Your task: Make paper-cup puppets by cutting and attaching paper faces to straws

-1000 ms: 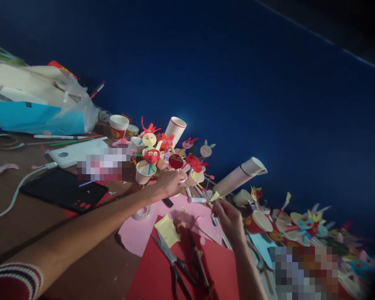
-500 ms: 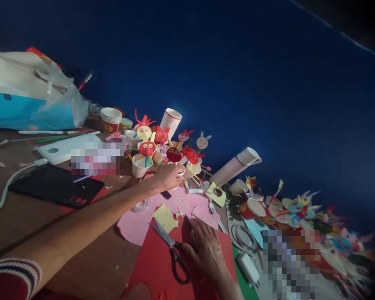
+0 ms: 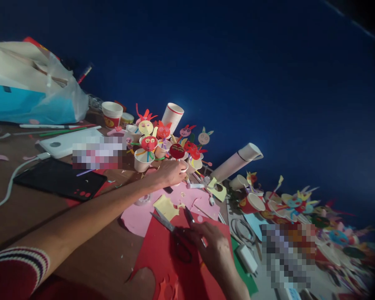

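My left hand (image 3: 171, 171) reaches out to a small paper cup (image 3: 183, 166), its fingers closed around the side. A dark red paper face (image 3: 177, 151) stands up from that cup. My right hand (image 3: 213, 241) is above the red paper sheet (image 3: 200, 271), its fingers closed on a dark pen (image 3: 190, 216) whose tip points away from me. Dark-handled scissors (image 3: 171, 230) lie beside the right hand, partly on a torn piece of yellow paper (image 3: 166, 208). Pink paper (image 3: 134, 221) spreads beneath these scraps.
Several paper cups with paper faces (image 3: 144, 160) crowd behind my left hand. A white tumbler (image 3: 237, 160) leans at the back. On the left lie a black phone (image 3: 59, 179) and a white power bank (image 3: 71, 141) with its cable. More cup figures (image 3: 295, 204), plus a charger (image 3: 246, 259), are on the right.
My right hand has lifted from lying flat on the red paper and its fingers have curled around the pen. The left hand stays at the cup. The view has shifted slightly.
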Action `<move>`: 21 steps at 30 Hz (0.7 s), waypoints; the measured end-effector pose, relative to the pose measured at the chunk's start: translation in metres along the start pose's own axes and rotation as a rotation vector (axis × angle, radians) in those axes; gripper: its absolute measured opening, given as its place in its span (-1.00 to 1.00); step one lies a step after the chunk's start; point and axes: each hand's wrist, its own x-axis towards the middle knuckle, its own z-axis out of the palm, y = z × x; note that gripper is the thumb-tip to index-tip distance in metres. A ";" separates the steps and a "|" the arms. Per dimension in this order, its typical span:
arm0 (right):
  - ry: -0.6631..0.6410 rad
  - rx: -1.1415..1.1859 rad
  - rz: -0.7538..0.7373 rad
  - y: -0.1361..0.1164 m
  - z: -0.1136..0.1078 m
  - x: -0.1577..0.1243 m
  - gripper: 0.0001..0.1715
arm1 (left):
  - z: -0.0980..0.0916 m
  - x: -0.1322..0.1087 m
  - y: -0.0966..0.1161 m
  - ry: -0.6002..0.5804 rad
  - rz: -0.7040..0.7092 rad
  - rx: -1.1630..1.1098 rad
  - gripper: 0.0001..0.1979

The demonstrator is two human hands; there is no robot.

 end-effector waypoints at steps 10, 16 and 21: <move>-0.354 -0.184 -0.022 -0.043 -0.013 0.009 -0.60 | -0.012 -0.001 0.001 -0.061 -0.041 -0.087 -0.83; -0.434 0.176 0.047 -0.040 -0.034 0.003 -0.77 | -0.020 -0.003 -0.003 -0.123 -0.024 -0.153 -0.84; -0.458 0.426 0.134 -0.031 -0.057 -0.005 -0.65 | -0.026 -0.004 -0.006 -0.174 -0.034 -0.192 -0.84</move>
